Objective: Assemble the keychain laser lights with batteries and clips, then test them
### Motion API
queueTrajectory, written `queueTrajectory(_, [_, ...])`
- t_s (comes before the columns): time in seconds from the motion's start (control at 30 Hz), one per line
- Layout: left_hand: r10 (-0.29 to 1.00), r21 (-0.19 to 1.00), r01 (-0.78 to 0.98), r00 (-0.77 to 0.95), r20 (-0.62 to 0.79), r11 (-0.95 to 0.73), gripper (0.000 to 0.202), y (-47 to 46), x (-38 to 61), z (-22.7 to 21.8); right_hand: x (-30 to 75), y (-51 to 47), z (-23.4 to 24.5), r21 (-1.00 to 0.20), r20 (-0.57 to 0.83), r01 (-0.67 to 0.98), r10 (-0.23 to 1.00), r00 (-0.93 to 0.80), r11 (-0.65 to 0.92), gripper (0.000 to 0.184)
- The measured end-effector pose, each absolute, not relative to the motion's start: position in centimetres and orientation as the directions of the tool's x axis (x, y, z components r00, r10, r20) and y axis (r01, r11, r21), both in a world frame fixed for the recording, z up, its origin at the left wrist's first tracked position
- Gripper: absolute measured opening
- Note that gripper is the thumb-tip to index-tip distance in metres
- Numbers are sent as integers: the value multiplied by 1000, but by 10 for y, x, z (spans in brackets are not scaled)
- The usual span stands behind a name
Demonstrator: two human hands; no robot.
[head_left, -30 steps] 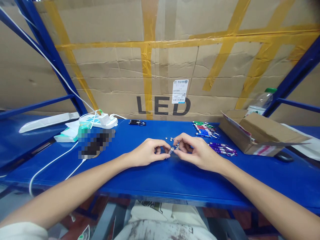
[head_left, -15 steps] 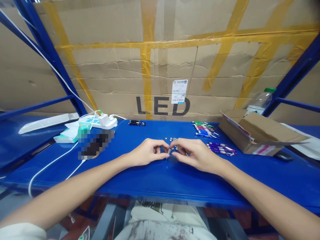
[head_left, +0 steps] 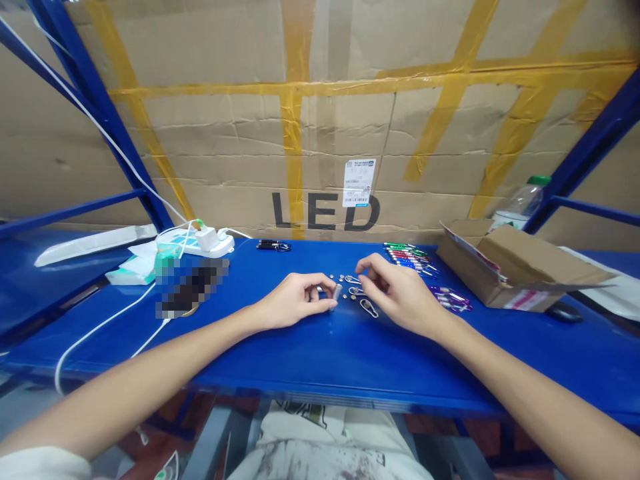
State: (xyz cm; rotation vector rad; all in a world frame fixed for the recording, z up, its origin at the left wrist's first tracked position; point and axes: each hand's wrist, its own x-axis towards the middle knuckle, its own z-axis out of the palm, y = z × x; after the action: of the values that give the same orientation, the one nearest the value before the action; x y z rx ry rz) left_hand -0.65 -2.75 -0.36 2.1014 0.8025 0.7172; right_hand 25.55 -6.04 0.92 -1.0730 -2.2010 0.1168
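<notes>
My left hand pinches a small silver tube upright between thumb and fingertips, a little above the blue table. My right hand is raised to the right of it, its thumb and index finger curled nearly together. Whether anything small sits between them is hidden. Beside its fingertips lies a silver carabiner clip; a second clip and a third clip lie nearer to me. Several small round button cells are scattered among the clips, close to the tube.
Rows of coloured penlights and purple penlights lie right of my hands. Black penlights lie at the back. An open cardboard box stands right. A phone, cables and a power strip occupy the left.
My right hand has come away from the silver tube, moving up and right, which uncovers the carabiner clips. The tube stays in my left hand, which has barely moved.
</notes>
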Motion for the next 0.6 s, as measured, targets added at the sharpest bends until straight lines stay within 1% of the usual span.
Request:
queueTrajectory(0.07, [738,789,316,632,239,-526,31,-27,-7,-4,259,-56,10,-274,471,756,769,-433,594,7])
queueTrajectory(0.13, [741,768,330,618,263,-549,33,-27,-8,-4,261,-53,11,-188,368,819,812,-454,543,7])
queueTrajectory(0.23, [740,732,346,597,311,-587,34,-27,-9,-4,260,-53,11,-116,222,845,843,-490,522,13])
queueTrajectory(0.3, [738,722,346,588,331,-599,33,-27,-9,-3,259,-55,10,-122,169,829,834,-525,546,15])
queueTrajectory(0.37, [735,718,341,586,342,-607,31,-28,-9,-2,258,-56,10,-163,150,793,809,-569,588,15])
queueTrajectory(0.5, [713,692,339,599,364,-638,28,-29,-9,-2,260,-55,9,-264,175,704,750,-637,659,16])
queueTrajectory(0.6, [701,679,336,608,372,-652,28,-29,-8,-2,262,-55,9,-287,175,675,730,-661,680,13])
